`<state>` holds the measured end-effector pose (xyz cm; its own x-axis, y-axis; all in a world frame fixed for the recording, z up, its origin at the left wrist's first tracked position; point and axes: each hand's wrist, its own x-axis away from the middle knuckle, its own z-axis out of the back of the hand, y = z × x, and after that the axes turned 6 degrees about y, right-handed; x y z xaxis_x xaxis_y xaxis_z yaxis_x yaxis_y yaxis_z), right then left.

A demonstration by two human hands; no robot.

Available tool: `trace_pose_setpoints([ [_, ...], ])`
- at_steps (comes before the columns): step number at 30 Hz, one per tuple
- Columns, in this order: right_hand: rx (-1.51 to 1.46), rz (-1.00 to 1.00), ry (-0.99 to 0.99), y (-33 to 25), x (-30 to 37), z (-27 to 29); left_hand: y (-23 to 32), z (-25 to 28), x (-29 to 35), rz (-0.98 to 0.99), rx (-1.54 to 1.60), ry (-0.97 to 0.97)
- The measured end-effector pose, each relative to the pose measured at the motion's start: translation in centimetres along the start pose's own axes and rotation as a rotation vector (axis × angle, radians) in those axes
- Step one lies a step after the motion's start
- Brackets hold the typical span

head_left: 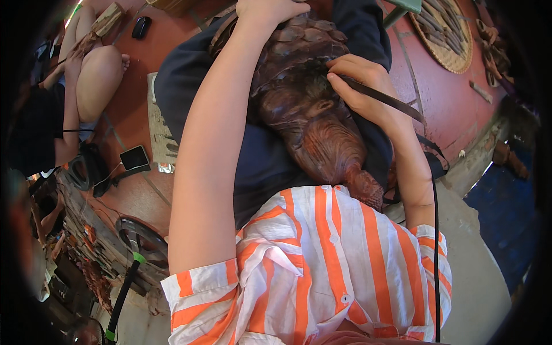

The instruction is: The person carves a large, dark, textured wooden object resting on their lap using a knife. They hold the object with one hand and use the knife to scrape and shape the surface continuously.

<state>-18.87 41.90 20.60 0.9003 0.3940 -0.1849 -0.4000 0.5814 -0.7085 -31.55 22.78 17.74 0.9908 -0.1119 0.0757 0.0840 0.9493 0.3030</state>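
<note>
A dark brown wood carving [310,103], with scale-like lumps at its far end and fine grooves at its near end, lies across my lap on dark cloth. My left hand [270,8] is bent over its far end, gripping it; the upper edge of the view cuts off part of the fingers. On the carving's right side, my right hand [365,83] is closed around a flat dark strip [388,102]. One end of the strip meets a shadowed hollow in the wood, and the other sticks out past my wrist.
A round woven tray [467,64] with several thin rods lies at the far right. On the left, another person [72,86] sits holding a wood piece [108,20]. A phone-like device [134,157], a dark wheel-shaped thing [142,238] and a black cable [437,259] are nearby.
</note>
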Motion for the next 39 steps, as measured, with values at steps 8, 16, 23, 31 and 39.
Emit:
trace_pose_setpoints([
  [8, -0.055, -0.104, 0.027, 0.2, -0.5, -0.6, -0.1, -0.3, -0.1, -0.016, 0.017, 0.026],
  [16, -0.087, -0.047, 0.031, 0.4, -0.1, -0.7, -0.3, -0.8, -0.2, -0.044, -0.011, 0.054],
  [23, -0.117, -0.115, -0.091, 0.3, -1.0, 0.4, -0.3, -0.7, -0.1, -0.028, 0.001, 0.054],
  [31, -0.021, -0.009, -0.104, 0.6, -1.4, 0.3, -0.2, -0.5, -0.1, -0.022, -0.004, 0.027],
  [39, -0.161, -0.193, 0.047, 1.0, -0.3, -0.6, -0.3, -0.7, -0.2, -0.033, -0.02, 0.043],
])
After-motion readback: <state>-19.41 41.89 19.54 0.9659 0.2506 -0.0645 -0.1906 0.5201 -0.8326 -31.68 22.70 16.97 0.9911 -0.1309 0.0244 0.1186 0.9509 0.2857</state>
